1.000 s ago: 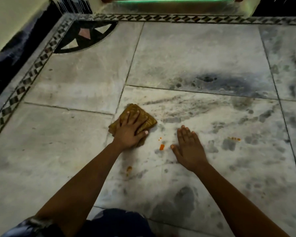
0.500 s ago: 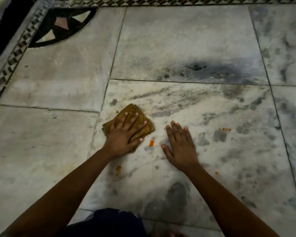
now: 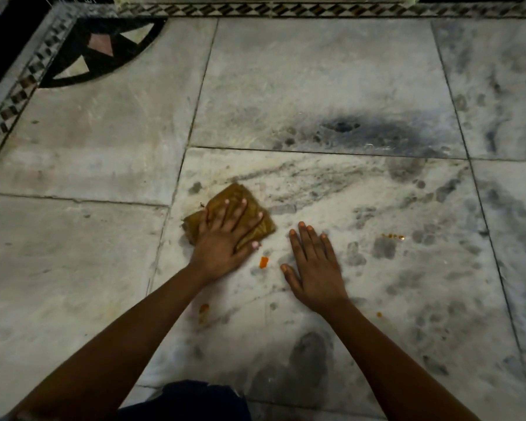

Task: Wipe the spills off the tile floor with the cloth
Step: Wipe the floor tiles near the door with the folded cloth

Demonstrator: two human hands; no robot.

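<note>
A folded mustard-brown cloth (image 3: 263,227) lies on the grey marble tile floor (image 3: 316,183). My left hand (image 3: 222,238) presses flat on it with its fingers spread. My right hand (image 3: 315,268) rests palm down on the bare tile just right of the cloth and holds nothing. An orange bit of spill (image 3: 264,262) sits between the two hands. An orange smear (image 3: 203,311) lies beside my left forearm. A row of small orange drops (image 3: 393,236) is further right, and a tiny orange speck (image 3: 379,314) lies near my right wrist.
A patterned mosaic border (image 3: 19,95) runs along the left and far edges of the floor, with a dark fan-shaped inlay (image 3: 97,53) in the corner. A dark vein marks the far tile (image 3: 343,126). My dark clothing (image 3: 189,399) shows at the bottom.
My view has tilted down towards the floor. My left hand with the cloth has slid slightly towards the orange bit. My right hand has stayed flat in place.
</note>
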